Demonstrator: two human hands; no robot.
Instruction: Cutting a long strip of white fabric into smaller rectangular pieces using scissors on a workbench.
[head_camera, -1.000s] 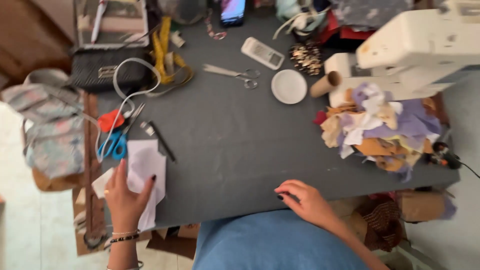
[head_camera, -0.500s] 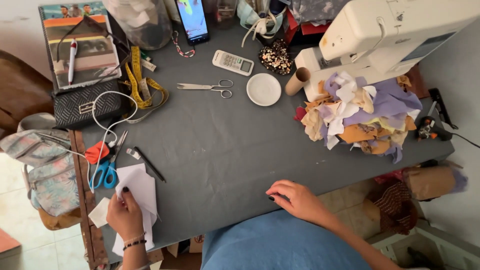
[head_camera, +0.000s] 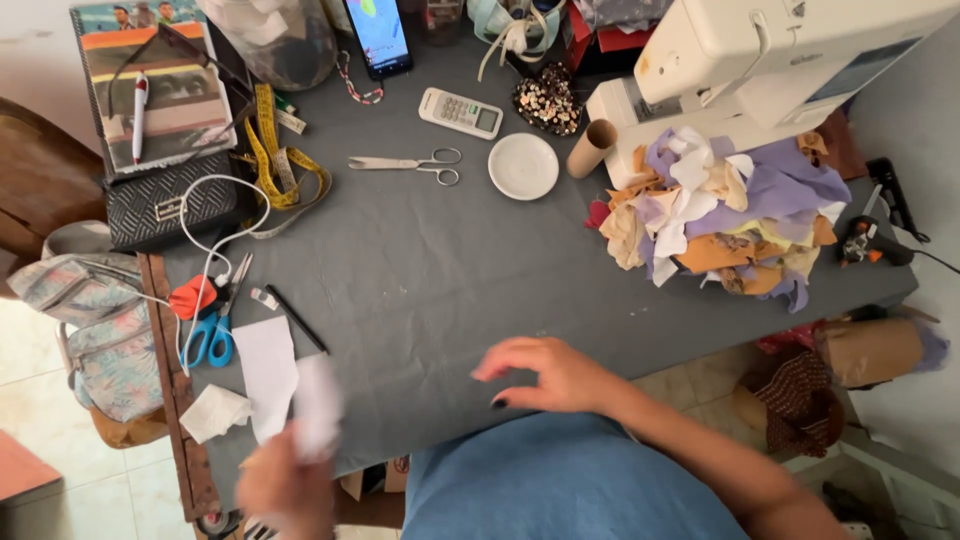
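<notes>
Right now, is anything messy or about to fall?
Yes. The pile of fabric scraps is a loose jumble by the sewing machine, and white paper sheets overhang the table's near edge beside the left hand.

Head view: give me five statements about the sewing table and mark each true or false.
1. The left hand holds a white piece of paper. True.
2. The right hand grips the silver scissors. False: it rests empty near the table edge, and the scissors lie far from it.
3. The blue-handled scissors lie near the table's left edge. True.
4. The fabric scraps sit beside the phone. False: they are piled in front of the sewing machine.
5. The round white dish lies next to a cardboard tube. True.
</notes>
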